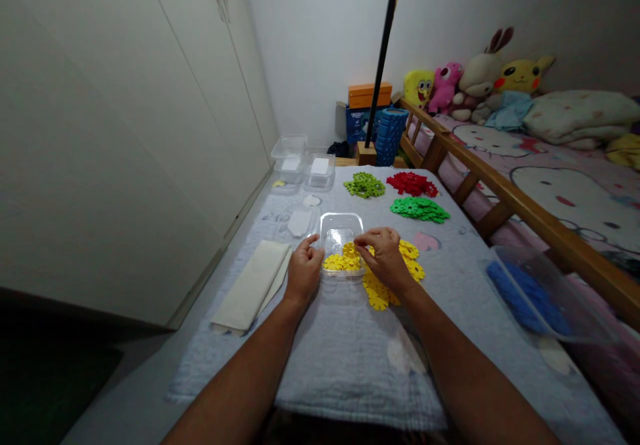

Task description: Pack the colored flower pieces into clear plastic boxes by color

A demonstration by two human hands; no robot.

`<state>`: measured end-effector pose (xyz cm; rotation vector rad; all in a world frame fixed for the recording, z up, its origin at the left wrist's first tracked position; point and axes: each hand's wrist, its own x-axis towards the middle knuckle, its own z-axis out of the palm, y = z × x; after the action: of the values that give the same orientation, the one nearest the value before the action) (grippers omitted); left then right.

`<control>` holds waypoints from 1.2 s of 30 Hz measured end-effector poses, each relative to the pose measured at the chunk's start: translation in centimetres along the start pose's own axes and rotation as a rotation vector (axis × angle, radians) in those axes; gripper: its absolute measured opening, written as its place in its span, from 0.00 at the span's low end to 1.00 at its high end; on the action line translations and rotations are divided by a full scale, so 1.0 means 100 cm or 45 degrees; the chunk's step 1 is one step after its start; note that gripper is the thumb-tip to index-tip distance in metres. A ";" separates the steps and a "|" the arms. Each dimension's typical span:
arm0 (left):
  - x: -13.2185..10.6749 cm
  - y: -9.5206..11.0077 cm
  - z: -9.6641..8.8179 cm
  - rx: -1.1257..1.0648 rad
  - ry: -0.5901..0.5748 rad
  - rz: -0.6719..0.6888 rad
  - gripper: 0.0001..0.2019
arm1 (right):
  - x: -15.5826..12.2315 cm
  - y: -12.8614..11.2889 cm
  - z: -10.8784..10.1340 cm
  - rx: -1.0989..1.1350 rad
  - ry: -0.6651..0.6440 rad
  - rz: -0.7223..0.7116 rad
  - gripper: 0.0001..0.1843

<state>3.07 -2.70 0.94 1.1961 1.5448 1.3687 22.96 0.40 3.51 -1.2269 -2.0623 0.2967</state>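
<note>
A clear plastic container (pixel 341 218) stands on the cloth-covered table, with yellow notched snowflake discs (pixel 335 262) gathered at its near end. My left hand (pixel 304 270) is at the container's left wall, fingers curled against its edge. Over the container's right side, my right hand (pixel 383 252) pinches a yellow snowflake disc (pixel 351 250) between thumb and fingertips. Beneath and beside that hand spreads a pile of more yellow discs (pixel 379 295), partly hidden by the hand and wrist.
Piles of lime (pixel 365 185), red (pixel 412 183) and green discs (pixel 420 210) lie farther back. Clear tubs (pixel 320 170) stand back left, near a lid (pixel 300 222). A folded cloth (pixel 254 285) lies left; a tub with blue pieces (pixel 530 298) is right, beside the bed rail (pixel 500 205).
</note>
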 end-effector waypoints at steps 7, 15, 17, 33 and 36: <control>-0.001 0.000 0.000 -0.043 0.011 -0.029 0.28 | 0.001 0.020 -0.018 -0.046 0.193 0.080 0.11; 0.000 -0.002 0.001 -0.028 0.011 -0.019 0.27 | 0.004 0.058 -0.051 -0.186 -0.179 0.278 0.08; 0.000 -0.003 0.001 -0.028 0.011 -0.023 0.28 | 0.003 0.059 -0.054 -0.226 -0.464 0.307 0.07; 0.001 -0.004 0.001 -0.029 0.009 -0.026 0.27 | 0.002 0.058 -0.056 0.007 -0.471 0.358 0.04; 0.001 -0.002 0.001 -0.017 0.009 -0.017 0.27 | 0.004 0.048 -0.058 0.265 -0.244 0.422 0.08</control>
<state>3.07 -2.61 0.72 1.1719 1.5434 1.3736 29.97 2.32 5.34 -1.4525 -1.9182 0.7902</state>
